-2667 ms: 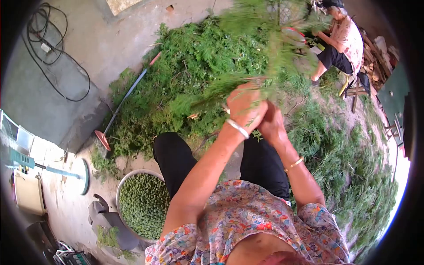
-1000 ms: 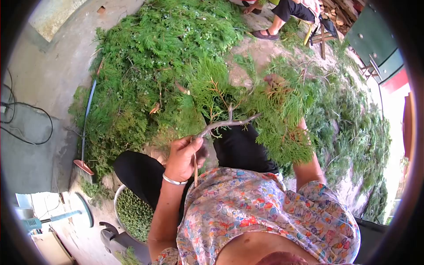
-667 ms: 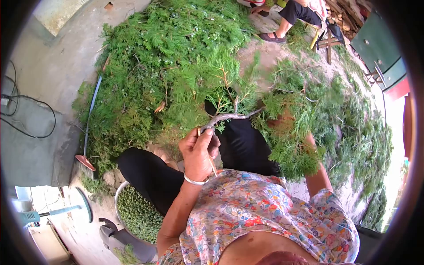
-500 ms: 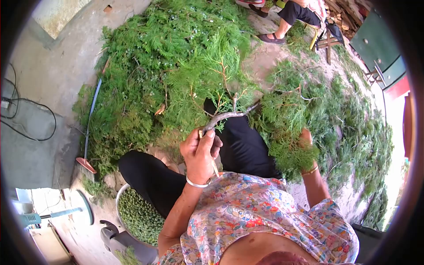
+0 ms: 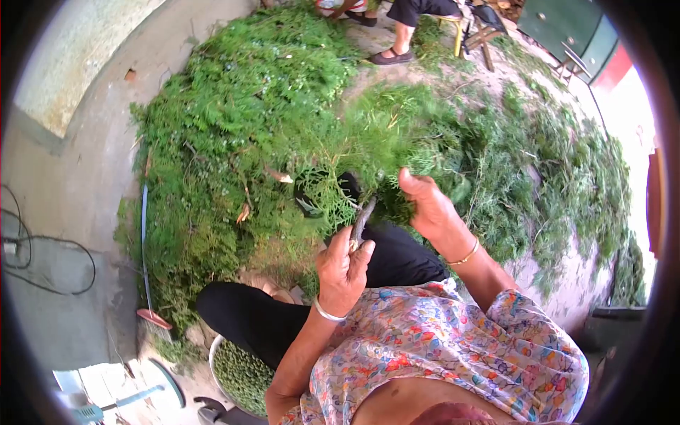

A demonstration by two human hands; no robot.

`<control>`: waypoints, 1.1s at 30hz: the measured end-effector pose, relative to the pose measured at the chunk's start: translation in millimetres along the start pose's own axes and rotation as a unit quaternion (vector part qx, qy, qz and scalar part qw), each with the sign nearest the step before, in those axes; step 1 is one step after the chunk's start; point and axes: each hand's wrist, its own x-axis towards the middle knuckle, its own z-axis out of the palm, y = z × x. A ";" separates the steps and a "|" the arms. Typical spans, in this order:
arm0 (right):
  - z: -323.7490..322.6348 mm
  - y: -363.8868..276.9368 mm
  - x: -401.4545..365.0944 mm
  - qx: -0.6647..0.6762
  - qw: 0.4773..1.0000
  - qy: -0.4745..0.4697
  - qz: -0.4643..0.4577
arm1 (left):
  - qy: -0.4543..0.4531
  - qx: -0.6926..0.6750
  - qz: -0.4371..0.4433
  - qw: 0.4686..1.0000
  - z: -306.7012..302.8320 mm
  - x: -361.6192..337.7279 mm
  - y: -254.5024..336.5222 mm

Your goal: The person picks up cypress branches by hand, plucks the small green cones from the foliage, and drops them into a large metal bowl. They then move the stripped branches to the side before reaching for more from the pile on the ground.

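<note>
Branch (image 5: 364,219); green berries (image 5: 241,379) in basin (image 5: 212,363)

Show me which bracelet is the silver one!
It's the bracelet by the left hand, which grips the branch. It looks silver, while the other bracelet, by the right hand, looks gold.

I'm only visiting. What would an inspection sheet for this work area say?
Surface: floor, largely covered by greenery.
Job's things: one leafy branch, held up.
Clutter: broom at the greenery's left edge; tub of green berries below it.
Grips: left grip closed on the branch; right grip by the foliage, hold unclear.
Cables: black cable looped, far left.
Surroundings: another person's sandalled foot, top.
</note>
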 end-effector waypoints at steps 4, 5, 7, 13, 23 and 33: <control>7.5 11.7 13.5 0.275 0.956 -0.068 0.070 | -0.024 0.096 0.153 0.983 2.4 8.7 3.4; 2.4 19.0 18.6 0.245 0.966 -0.078 0.006 | -0.045 0.094 0.132 0.986 3.8 4.1 0.4; -16.5 45.2 34.1 0.259 0.950 -0.156 -0.079 | -0.064 0.088 0.130 0.985 6.0 5.9 6.9; 11.9 3.8 -17.0 0.261 0.965 -0.029 -0.018 | -0.121 0.062 0.098 0.986 14.5 -0.5 -1.4; -63.0 14.1 -9.7 -0.351 0.903 0.133 -0.209 | 0.019 0.052 -0.056 0.997 -28.7 -7.0 -15.9; -138.8 -53.7 -2.5 0.018 0.936 0.258 -0.240 | 0.178 0.005 -0.199 0.964 -72.4 -16.9 -43.2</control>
